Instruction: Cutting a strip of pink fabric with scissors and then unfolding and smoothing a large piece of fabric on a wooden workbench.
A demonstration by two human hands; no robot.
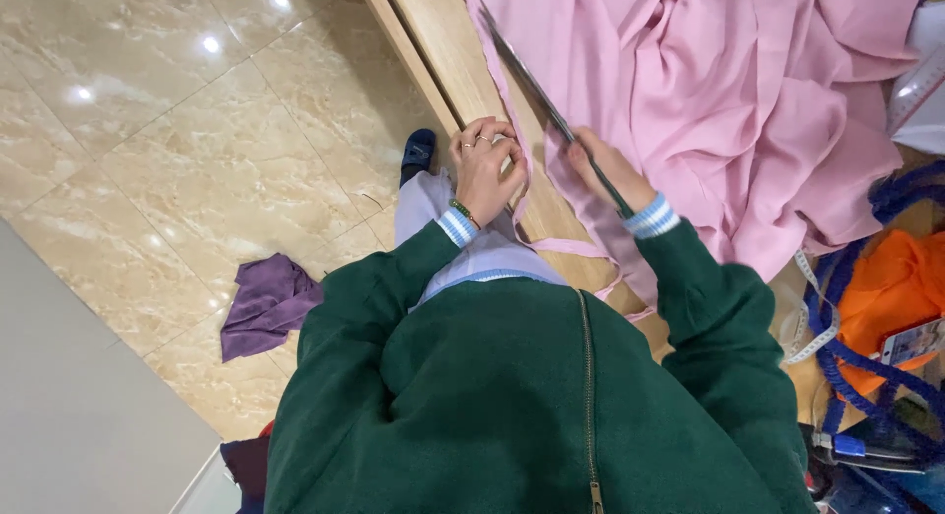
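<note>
Head view, looking straight down my own green zip-up jacket [512,396]: my left hand [484,169] sits at the edge of the wooden table [448,51], fingers curled in and pinching a narrow strip of pink fabric [519,184] that hangs down over the table's edge. There are rings on two of those fingers and a beaded bracelet [464,213] at the wrist, just above my striped cuff. My right hand [608,171] is closed around the handles of a long pair of scissors [536,81]; the blades run up and away from me, lying along the left border of the big heap of pink cloth [728,91] that covers most of the tabletop. The two hands are near each other, with the pinched strip between them, and a loose pink trimming [571,246] trails across the table edge below my right wrist. On the right side of the table lie a white measuring tape [812,322], something orange [891,292] and blue straps [856,366]; I cannot tell what the orange thing is. Down on the glossy beige tiled floor [177,130] to my left lies a crumpled purple cloth [264,302], and the toe of my dark blue slipper [418,150] shows beside the table.
</note>
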